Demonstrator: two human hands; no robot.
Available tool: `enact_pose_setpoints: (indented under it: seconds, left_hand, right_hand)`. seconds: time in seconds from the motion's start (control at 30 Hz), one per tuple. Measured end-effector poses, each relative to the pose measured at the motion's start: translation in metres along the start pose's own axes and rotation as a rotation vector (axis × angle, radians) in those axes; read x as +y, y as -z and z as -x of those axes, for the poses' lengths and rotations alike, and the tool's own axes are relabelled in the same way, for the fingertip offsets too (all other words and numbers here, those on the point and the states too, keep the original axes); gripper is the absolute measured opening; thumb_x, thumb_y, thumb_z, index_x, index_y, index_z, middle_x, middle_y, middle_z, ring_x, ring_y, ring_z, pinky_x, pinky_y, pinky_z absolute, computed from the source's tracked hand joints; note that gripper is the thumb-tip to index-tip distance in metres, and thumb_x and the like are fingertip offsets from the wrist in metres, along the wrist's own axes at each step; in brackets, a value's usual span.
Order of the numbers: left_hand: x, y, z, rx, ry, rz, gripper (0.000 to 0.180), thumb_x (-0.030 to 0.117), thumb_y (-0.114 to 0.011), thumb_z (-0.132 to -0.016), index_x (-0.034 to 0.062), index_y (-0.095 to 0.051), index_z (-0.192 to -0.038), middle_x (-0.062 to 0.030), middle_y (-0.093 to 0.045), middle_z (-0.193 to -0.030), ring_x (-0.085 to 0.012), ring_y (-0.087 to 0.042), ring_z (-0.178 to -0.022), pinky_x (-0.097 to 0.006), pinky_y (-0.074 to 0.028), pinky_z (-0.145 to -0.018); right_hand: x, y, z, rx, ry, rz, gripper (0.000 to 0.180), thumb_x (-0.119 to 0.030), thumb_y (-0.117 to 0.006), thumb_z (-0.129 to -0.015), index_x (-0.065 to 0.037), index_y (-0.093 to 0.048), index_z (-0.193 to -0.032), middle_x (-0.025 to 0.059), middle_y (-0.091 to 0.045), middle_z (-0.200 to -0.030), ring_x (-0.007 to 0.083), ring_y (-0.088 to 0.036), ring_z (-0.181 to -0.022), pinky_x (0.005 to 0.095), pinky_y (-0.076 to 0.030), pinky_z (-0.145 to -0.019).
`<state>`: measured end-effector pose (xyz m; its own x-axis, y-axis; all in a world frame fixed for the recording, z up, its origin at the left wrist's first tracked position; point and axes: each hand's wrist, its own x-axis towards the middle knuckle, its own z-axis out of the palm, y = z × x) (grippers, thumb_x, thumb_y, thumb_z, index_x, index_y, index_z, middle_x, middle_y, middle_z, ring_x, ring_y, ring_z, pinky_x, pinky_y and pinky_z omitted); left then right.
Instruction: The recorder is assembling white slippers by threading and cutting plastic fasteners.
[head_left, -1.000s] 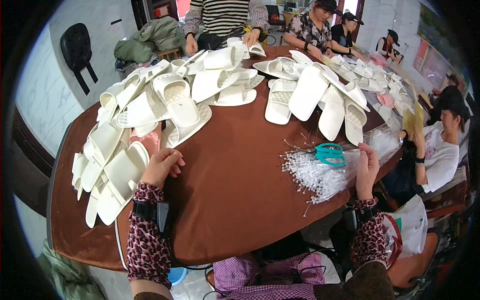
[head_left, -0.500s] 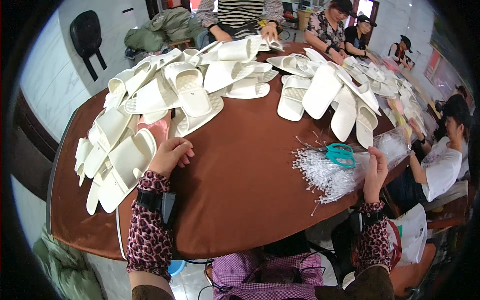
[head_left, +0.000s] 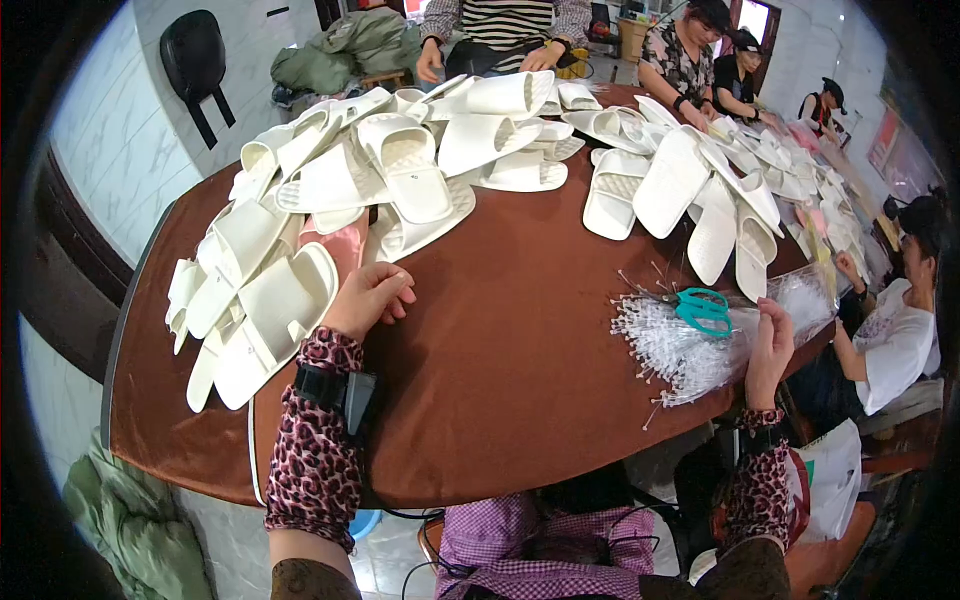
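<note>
My left hand (head_left: 370, 299) is loosely closed above the brown-covered table, beside the left heap of white slippers (head_left: 290, 283). Nothing shows between its fingers. A pink slipper (head_left: 338, 244) lies partly under the white ones, just beyond that hand. My right hand (head_left: 771, 347) has its fingers curled together at the clear plastic bag (head_left: 798, 305); what they hold, if anything, is hidden. White plastic tag fasteners (head_left: 672, 348) spread from the bag's mouth. Teal-handled scissors (head_left: 704, 312) lie on top of them.
A second pile of white slippers (head_left: 672, 180) lies at the far right of the brown tablecloth (head_left: 500, 400). One person (head_left: 505, 30) stands across the table; several others work along the right side. Green sacks (head_left: 345, 50) sit behind, and green cloth (head_left: 130, 520) lies at lower left.
The whole view has shifted, so the table and things appear farther right. My hands hold nearly the same poses. The person across has drawn one hand back from the slippers.
</note>
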<state>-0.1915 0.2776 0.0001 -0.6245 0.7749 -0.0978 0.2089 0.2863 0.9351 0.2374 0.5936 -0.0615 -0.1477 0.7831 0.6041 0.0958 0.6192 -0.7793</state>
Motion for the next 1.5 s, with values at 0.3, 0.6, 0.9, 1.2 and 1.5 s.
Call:
enact_pose_setpoints:
  seconds: [0.3, 0.6, 0.9, 1.2, 1.5]
  left_hand:
    - [0.003, -0.004, 0.000, 0.032, -0.007, -0.057, 0.022, 0.023, -0.053, -0.090, 0.0026, -0.061, -0.087, -0.0040, -0.062, -0.074, -0.0104, -0.055, -0.059, -0.022, -0.043, -0.053]
    - [-0.011, -0.006, -0.002, 0.059, -0.054, 0.026, 0.019, 0.021, -0.051, -0.091, 0.0039, -0.060, -0.088, -0.0054, -0.062, -0.076, -0.0099, -0.055, -0.057, -0.022, -0.043, -0.050]
    - [-0.016, -0.003, -0.002, 0.058, -0.076, 0.044, 0.019, 0.022, -0.051, -0.092, 0.0058, -0.059, -0.087, -0.0041, -0.062, -0.077, -0.0084, -0.054, -0.057, -0.021, -0.042, -0.050]
    - [-0.019, 0.000, -0.003, 0.044, -0.081, 0.031, 0.018, 0.022, -0.051, -0.092, 0.0065, -0.059, -0.088, -0.0035, -0.062, -0.077, -0.0088, -0.054, -0.058, -0.021, -0.042, -0.051]
    - [-0.025, 0.000, -0.007, 0.045, -0.088, 0.060, 0.018, 0.023, -0.051, -0.092, 0.0063, -0.058, -0.088, -0.0040, -0.062, -0.077, -0.0092, -0.054, -0.058, -0.022, -0.042, -0.051]
  right_hand:
    - [-0.018, -0.003, 0.002, 0.023, -0.120, -0.003, 0.018, 0.002, -0.043, -0.090, 0.000, -0.058, -0.099, 0.0071, -0.061, -0.104, 0.0147, -0.054, -0.100, 0.0270, -0.040, -0.091]
    - [0.000, -0.001, 0.000, 0.056, 0.065, -0.008, 0.014, 0.003, -0.050, -0.086, 0.001, -0.057, -0.097, 0.0075, -0.061, -0.097, 0.0138, -0.056, -0.093, 0.0244, -0.043, -0.083]
    - [-0.002, -0.005, -0.001, 0.047, 0.062, -0.011, 0.011, 0.003, -0.051, -0.087, 0.002, -0.056, -0.097, 0.0086, -0.061, -0.096, 0.0160, -0.058, -0.093, 0.0261, -0.044, -0.083]
    - [-0.001, -0.006, -0.001, 0.021, 0.059, 0.034, 0.011, 0.003, -0.052, -0.086, 0.002, -0.056, -0.096, 0.0091, -0.062, -0.095, 0.0168, -0.059, -0.092, 0.0265, -0.045, -0.081]
    - [-0.004, -0.005, -0.001, -0.001, 0.077, 0.047, 0.011, 0.002, -0.052, -0.086, 0.002, -0.056, -0.096, 0.0092, -0.062, -0.094, 0.0166, -0.059, -0.091, 0.0265, -0.045, -0.081]
